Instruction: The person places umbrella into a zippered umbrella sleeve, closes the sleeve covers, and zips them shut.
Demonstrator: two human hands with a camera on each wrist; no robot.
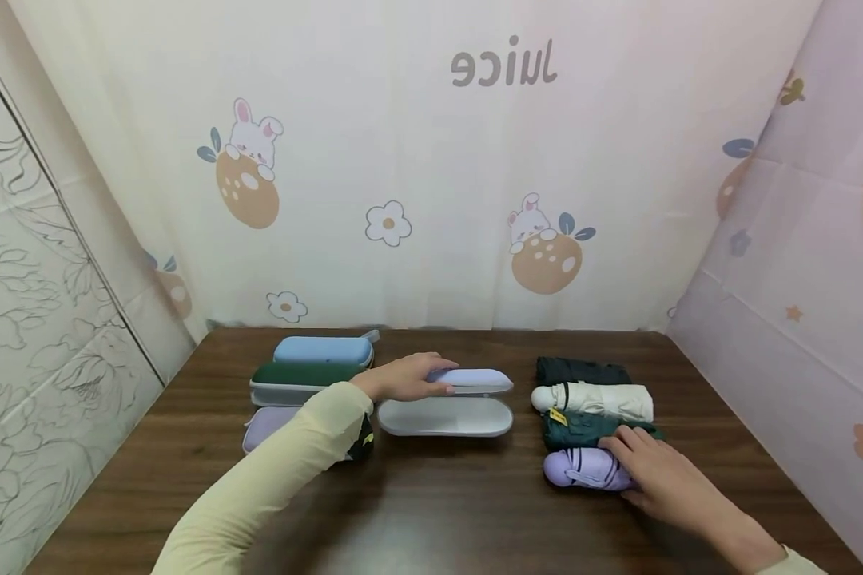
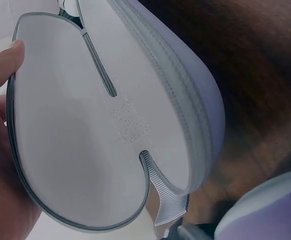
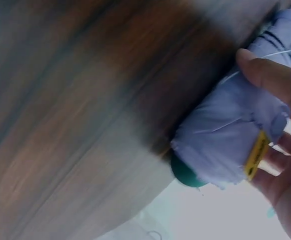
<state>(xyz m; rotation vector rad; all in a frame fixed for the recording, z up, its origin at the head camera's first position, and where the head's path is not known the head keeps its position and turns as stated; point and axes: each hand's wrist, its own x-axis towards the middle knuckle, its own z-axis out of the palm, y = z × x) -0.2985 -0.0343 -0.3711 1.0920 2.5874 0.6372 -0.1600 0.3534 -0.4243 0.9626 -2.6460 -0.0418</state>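
Near the middle of the table, a long pale-lavender zip case lies unfolded with its lid raised. My left hand holds that lid at its left end; the left wrist view shows the thumb on the rim of the light grey lining. On the right, my right hand grips a folded light-purple umbrella by its right end, thumb on one side and fingers on the other. A yellow tag hangs by it in the right wrist view. The umbrella still touches or nearly touches the table.
Behind the purple umbrella lie a dark green umbrella, a white one and a black one. At the left are a blue case, a green case and a purple case, partly hidden by my left sleeve.
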